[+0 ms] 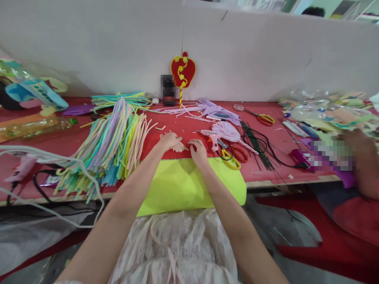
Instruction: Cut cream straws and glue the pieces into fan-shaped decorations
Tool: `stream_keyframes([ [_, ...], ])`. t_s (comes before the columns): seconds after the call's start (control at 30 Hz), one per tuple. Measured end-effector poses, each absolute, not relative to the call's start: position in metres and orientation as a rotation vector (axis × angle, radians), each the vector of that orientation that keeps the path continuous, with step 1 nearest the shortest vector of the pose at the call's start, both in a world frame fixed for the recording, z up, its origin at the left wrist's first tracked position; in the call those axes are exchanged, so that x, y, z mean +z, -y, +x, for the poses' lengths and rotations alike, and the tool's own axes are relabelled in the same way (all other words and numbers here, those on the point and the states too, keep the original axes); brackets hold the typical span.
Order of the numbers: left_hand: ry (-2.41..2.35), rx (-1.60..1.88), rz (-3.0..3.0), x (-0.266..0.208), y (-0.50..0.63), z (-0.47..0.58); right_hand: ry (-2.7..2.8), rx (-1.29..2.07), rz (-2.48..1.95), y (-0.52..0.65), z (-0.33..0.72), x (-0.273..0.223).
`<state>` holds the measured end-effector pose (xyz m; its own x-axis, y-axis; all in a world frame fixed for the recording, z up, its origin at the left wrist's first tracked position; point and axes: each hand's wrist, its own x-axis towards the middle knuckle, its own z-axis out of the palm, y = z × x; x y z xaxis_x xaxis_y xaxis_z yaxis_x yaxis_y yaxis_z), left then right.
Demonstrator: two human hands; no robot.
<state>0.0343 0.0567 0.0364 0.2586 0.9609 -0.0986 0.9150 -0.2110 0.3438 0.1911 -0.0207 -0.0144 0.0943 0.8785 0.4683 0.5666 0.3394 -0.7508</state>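
My left hand (169, 140) is closed on a pale peach, ruffled-edged piece (178, 148) lying low over the red tabletop. To its right, my right hand (198, 151) has its thumb and fingers bent together in a pinch beside the tip of that piece. Whatever sits between those fingertips is too small to make out. A lime-green sheet (180, 183) hangs over the table edge under my forearms. Just right of my right hand lie a pink glue gun (214, 141), yellow-handled scissors (231, 159) and a lilac fuzzy shape (226, 131).
A heap of pastel pipe cleaners (111, 138) fills the table's left side, by another pink glue gun (25, 167). A red apple decoration (184, 71) stands against the wall. Dark green stems (256, 146) and a black cable lie right. A co-worker's arm (365, 165) reaches in at far right.
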Motion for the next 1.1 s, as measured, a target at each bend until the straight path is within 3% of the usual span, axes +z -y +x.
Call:
stream_keyframes([
  [0.33,-1.289,0.240,2.088,0.046,-0.051,0.008,1.536,0.425,-1.350,0.024,0.192,-0.009],
  [0.53,-1.411,0.882,2.260,0.083,-0.017,0.007,1.152,0.574,-1.252,0.024,0.194,0.002],
  [0.67,-1.485,1.158,2.504,0.072,0.015,0.009,1.076,1.004,-1.103,0.028,0.190,0.009],
  [0.8,-1.445,1.091,2.591,0.041,0.022,0.010,1.197,1.244,-1.003,0.031,0.184,0.009],
  [1.1,-1.317,0.992,2.696,0.030,0.022,0.016,1.175,1.183,-1.017,0.028,0.183,0.005],
])
